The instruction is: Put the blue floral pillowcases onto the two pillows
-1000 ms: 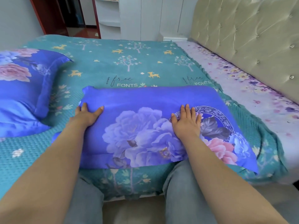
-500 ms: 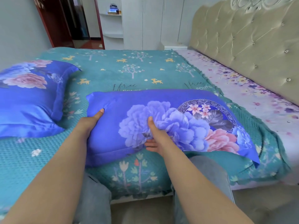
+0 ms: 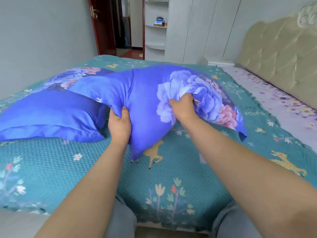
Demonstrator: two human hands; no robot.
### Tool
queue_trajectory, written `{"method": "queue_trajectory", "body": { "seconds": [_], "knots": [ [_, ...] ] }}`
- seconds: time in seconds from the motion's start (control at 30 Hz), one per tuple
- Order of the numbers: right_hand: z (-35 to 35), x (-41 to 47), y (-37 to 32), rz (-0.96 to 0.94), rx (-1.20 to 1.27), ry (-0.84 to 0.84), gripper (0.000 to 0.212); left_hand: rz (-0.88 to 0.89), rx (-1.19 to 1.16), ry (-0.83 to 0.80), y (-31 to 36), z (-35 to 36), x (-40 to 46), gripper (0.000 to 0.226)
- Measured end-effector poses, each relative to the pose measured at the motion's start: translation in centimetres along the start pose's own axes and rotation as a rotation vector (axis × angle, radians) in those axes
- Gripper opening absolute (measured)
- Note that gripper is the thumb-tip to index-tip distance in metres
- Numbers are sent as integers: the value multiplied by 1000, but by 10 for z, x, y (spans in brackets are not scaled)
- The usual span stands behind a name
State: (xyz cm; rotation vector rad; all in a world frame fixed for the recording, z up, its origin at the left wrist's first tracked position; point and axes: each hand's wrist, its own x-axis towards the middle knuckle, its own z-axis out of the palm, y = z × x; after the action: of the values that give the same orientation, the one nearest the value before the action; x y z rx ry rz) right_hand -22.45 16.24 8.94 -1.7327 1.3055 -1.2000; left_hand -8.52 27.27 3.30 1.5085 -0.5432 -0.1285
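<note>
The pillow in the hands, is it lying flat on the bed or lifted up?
Lifted. The left hand and right hand grip the pillow, bunched and tilted, above the bedspread.

Both hands have a grip on the blue floral pillow [image 3: 147, 93], holding it up off the teal bedspread [image 3: 72, 170]. Left hand [image 3: 119, 124] bunches the plain blue end, right hand [image 3: 181, 107] is dug into the big flower print. Second cased pillow [image 3: 49, 112] lies to the left, padded beige headboard [image 3: 281, 54] off right.
</note>
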Motion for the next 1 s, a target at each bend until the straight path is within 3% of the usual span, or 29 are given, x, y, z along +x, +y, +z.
{"method": "queue_trajectory", "body": {
  "seconds": [0.1, 0.2, 0.3, 0.4, 0.47, 0.6, 0.63, 0.7, 0.77, 0.8, 0.9, 1.0],
  "knots": [
    [20, 34, -10, 19, 30, -177, 74, -77, 77, 11, -14, 6, 7, 46],
    [42, 49, 3, 55, -31, -348, 107, -183, 190, -96, -29, 24, -5, 43],
    [64, 38, 59, 142, -372, -524, 114, -245, 259, -352, -55, 42, -18, 38],
    [75, 25, 112, 164, -370, -507, 111, -379, 190, -617, -70, 50, -22, 38],
    [74, 21, 127, 168, -339, -483, 111, -506, 107, -572, -62, 47, -14, 22],
    [78, 20, 143, 307, -202, -383, 117, -773, -187, -394, -61, 30, 10, 49],
    [80, 19, 146, 380, -120, -349, 112, -802, -275, -324, -64, 25, 14, 48],
    [80, 19, 151, 510, 3, -381, 83, -805, -381, -188, -69, 20, 21, 33],
    [74, 25, 144, 485, 0, -339, 53, -757, -339, -143, -68, 20, 21, 11],
    [70, 31, 139, 421, -32, -254, 45, -742, -314, -151, -67, 23, 18, 10],
    [43, 39, 117, 282, -14, -76, 38, -696, -216, -252, -63, 32, 4, 15],
    [27, 23, 128, 215, -111, -227, 35, -693, -94, -303, -61, 32, -3, 18]
  ]
}}
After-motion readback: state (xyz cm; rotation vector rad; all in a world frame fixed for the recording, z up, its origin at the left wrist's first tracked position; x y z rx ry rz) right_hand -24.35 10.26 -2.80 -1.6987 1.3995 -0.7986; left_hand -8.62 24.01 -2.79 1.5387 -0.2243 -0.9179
